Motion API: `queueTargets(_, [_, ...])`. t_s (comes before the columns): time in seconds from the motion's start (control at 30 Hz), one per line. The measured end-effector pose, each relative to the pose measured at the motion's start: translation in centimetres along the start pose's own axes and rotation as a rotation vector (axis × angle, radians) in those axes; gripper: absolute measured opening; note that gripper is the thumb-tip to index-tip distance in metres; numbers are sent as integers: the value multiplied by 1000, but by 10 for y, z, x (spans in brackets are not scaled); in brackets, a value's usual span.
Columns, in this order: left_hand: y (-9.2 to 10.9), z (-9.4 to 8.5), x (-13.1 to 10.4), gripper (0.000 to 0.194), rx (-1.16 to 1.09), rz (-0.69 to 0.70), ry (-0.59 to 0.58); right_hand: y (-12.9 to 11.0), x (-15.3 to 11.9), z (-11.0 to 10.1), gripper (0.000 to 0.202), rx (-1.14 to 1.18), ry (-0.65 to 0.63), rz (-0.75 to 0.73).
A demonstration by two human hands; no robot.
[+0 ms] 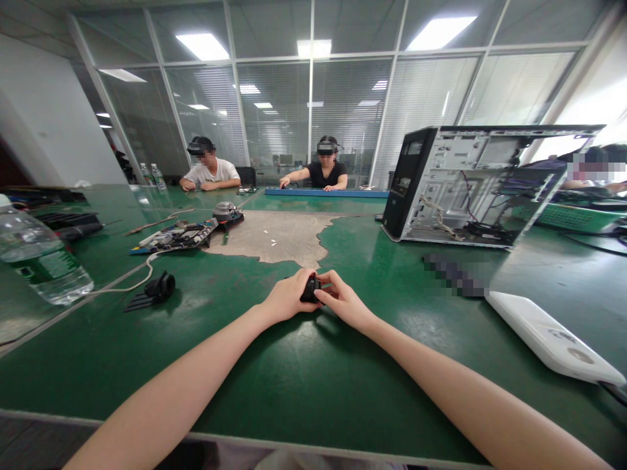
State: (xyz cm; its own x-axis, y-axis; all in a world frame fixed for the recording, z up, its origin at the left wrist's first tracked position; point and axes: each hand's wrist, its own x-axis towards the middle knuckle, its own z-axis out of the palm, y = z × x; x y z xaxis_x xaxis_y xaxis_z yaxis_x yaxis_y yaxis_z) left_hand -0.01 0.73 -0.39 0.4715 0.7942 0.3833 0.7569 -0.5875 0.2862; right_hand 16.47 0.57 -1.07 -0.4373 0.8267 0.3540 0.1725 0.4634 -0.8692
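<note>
Between my two hands, over the green table [294, 365], is a small black object [310, 290]. My left hand [290, 295] wraps round its left side, and part of the object is hidden by the fingers. My right hand [343, 301] grips it from the right with thumb and fingers. Its exact shape is too small to make out. Left of my hands lies a black part with a round end and flat prongs [159, 288]. Farther back on the left is a circuit board [179, 235], with a dark fan-like part [227, 214] at its far end.
An open computer case [411, 186] stands at the back right. A white device [553, 333] lies at the right and a water bottle [46, 261] stands at the left. Two people sit across the table; another person is at the far right beside a green basket [573, 217].
</note>
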Motion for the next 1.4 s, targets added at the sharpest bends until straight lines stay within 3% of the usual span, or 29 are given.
queueTargets(0.27, [1, 0, 0, 62, -19, -16, 2, 1, 1, 0, 14, -4, 49, -36])
queueTargets(0.57, [1, -1, 1, 63, -24, -35, -12, 6, 2, 1, 22, -4, 47, 16])
queueTargets(0.7, [1, -1, 0, 61, -10, -23, -7, 1, 0, 0, 18, -67, 22, -33])
queueTargets(0.93, [2, 0, 0, 62, -29, -38, -3, -3, -2, 1, 13, -210, 95, -203])
queueTargets(1.23, [1, 1, 1, 61, -19, -12, 3, 3, -2, 1, 25, -279, 85, -154])
queueTargets(1.4, [1, -1, 0, 62, -24, -17, -8, -3, -4, 2, 21, -361, 84, -169])
